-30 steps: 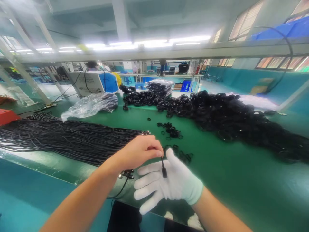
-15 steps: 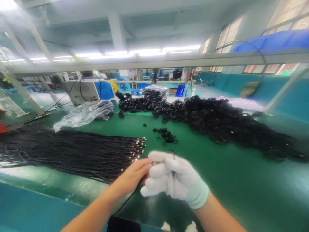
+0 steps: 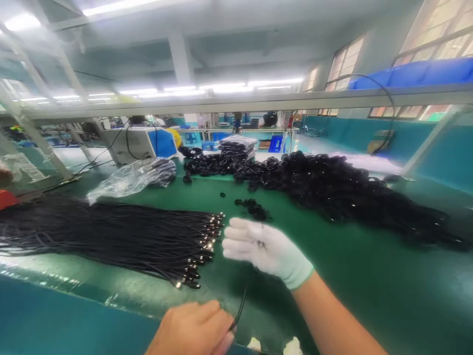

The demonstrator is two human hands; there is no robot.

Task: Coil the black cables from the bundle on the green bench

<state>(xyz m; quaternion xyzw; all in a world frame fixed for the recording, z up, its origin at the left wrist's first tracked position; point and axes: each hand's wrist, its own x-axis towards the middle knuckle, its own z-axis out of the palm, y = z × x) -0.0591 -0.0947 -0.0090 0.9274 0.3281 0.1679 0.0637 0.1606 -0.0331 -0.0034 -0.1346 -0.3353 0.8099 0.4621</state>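
Observation:
My bare left hand (image 3: 197, 328) is closed around a thin black cable (image 3: 240, 310) near the table's front edge, and a length of it sticks out to the upper right. Further up, my right hand (image 3: 262, 249) wears a white glove. Its fingers stretch out to the left, and small dark marks show on the glove, too blurred to name. To the left lies a broad bundle of black cables (image 3: 111, 236) with shiny metal connectors (image 3: 210, 241) at their right ends. Just behind the glove is a small pile of black rings (image 3: 254, 208), partly hidden.
Coiled black cables (image 3: 332, 187) form a large heap at the back right of the green table (image 3: 369, 276). A clear plastic bag (image 3: 129, 178) and a grey-blue machine (image 3: 144, 143) stand back left. A shelf bar (image 3: 236, 103) crosses above. Somebody's hand (image 3: 5, 175) shows at the far left.
My left hand has moved down toward me with the cable, away from the gloved hand. The right hand's curled fingers have straightened. The view has tilted slightly.

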